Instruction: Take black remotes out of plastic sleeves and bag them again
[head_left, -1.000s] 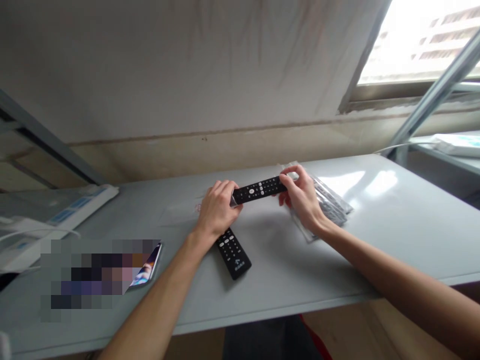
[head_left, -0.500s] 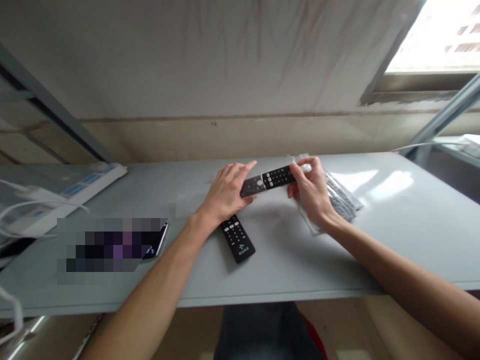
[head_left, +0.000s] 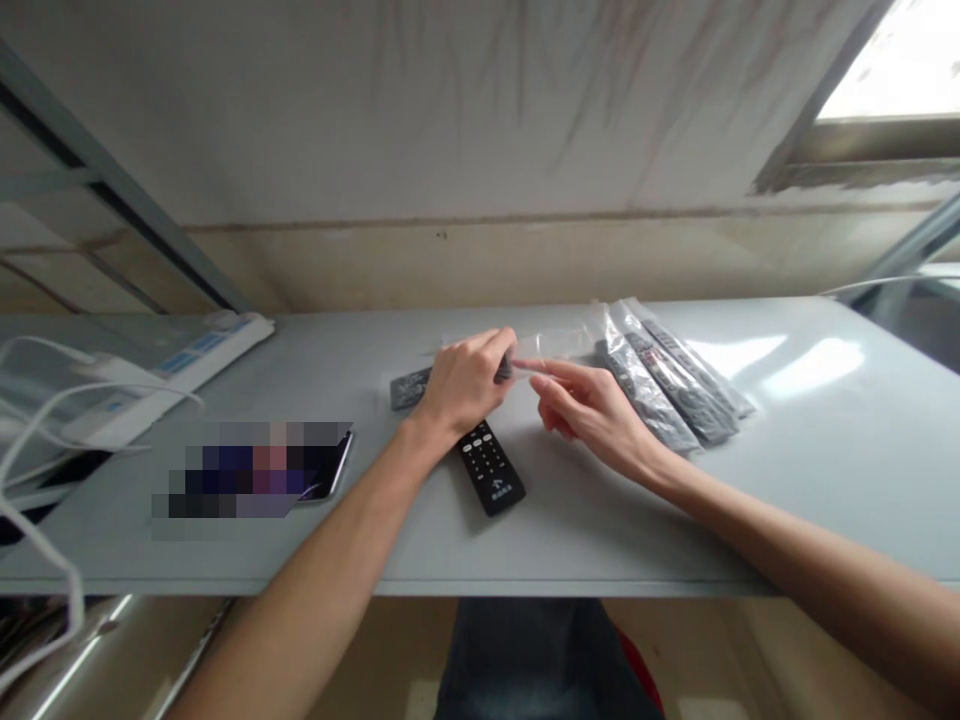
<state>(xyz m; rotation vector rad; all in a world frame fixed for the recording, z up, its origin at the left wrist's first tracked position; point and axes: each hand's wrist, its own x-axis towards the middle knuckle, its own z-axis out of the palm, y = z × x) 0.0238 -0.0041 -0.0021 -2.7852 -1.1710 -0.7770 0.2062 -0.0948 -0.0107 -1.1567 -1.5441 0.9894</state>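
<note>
My left hand (head_left: 465, 382) is closed over a black remote (head_left: 409, 388) lying flat on the grey table (head_left: 787, 480). The remote looks greyish inside a clear plastic bag (head_left: 562, 345). My right hand (head_left: 589, 410) is just right of it, with index finger and thumb pinched at the bag's loose end and the other fingers curled. A second black remote (head_left: 491, 470), unbagged, lies on the table under my left wrist, keypad up.
A pile of bagged remotes (head_left: 667, 380) lies to the right of my right hand. A phone (head_left: 330, 470) rests on the table at left. White cables (head_left: 45, 420) and a white-and-blue device (head_left: 187, 355) sit at far left. The wall stands close behind the table.
The remote held between both hands has gone left and down onto the table inside the clear bag. My right hand let go of its end and now pinches the bag.
</note>
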